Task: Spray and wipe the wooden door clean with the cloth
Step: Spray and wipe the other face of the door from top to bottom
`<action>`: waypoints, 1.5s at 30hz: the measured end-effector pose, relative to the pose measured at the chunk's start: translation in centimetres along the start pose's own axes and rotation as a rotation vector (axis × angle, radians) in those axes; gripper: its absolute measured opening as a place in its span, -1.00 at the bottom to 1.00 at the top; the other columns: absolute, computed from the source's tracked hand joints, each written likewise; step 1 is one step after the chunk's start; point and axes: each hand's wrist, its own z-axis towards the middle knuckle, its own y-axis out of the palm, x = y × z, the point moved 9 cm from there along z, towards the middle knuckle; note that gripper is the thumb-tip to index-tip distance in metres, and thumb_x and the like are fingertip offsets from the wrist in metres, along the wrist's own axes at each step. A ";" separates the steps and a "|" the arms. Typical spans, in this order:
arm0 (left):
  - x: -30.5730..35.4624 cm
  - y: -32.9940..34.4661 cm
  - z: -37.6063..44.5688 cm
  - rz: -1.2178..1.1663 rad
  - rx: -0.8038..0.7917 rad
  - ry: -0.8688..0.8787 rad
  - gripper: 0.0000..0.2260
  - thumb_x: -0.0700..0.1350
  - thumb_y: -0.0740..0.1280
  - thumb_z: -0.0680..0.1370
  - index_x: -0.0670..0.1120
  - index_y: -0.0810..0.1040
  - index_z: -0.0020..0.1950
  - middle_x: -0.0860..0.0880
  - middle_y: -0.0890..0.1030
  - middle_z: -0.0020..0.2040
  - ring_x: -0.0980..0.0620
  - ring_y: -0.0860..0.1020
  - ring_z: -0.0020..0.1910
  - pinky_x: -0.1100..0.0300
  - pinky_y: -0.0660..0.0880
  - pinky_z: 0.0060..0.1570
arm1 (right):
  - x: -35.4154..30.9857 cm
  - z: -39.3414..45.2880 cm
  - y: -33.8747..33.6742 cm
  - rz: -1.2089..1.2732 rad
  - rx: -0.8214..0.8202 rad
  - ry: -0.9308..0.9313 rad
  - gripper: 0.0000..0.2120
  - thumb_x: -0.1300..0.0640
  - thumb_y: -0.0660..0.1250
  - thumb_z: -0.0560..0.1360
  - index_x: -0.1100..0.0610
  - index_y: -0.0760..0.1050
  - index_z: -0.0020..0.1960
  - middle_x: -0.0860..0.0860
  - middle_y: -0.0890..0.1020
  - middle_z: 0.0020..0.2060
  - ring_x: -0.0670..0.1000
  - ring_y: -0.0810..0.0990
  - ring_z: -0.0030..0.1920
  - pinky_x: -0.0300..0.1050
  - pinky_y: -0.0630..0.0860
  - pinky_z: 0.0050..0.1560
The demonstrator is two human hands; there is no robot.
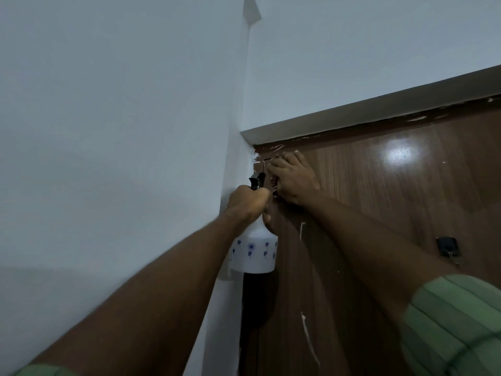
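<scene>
- Wiping is the step in hand, judged from the right hand (291,179) laid flat against the wooden door (379,213) at its upper left corner.
- Right hand: fingers (282,162) straight and slightly spread, tips pointing up and left toward the corner of the frame. They press on the door face.
- Cloth (274,185): only a small dark scrap shows at the left edge of the palm, below the fingers. The rest is hidden under the hand, so its fold and extent cannot be told.
- Left hand (248,200): fingers curled round the neck of the spray bottle (254,253), just below the black trigger head (257,181). Whether a finger rests on the trigger cannot be told.
- Bottle long axis: upright, its body hanging below the fist. The head stands just beside the right hand's fingers, on their left, near the door's edge.
- Controlling relation: the unwiped door face extends right of and below the right hand's fingertips. The right hand is the nearer hand to that surface; the left hand sits at the door's left edge, beside the white wall (122,131).
- Pale streaks (302,230) lie on the door below the right wrist, well apart from the fingers.
</scene>
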 end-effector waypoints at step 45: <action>-5.8 2.9 -8.4 0.099 0.144 -0.008 -0.81 0.00 0.34 0.63 -0.09 0.65 0.02 0.00 0.73 -0.24 0.04 0.71 -0.33 0.00 0.70 -0.06 | -2.6 -12.5 1.0 0.163 -0.143 -0.355 -0.61 0.05 0.32 0.58 -0.05 0.55 0.40 -0.06 0.54 0.43 0.06 0.38 0.50 0.14 0.12 0.56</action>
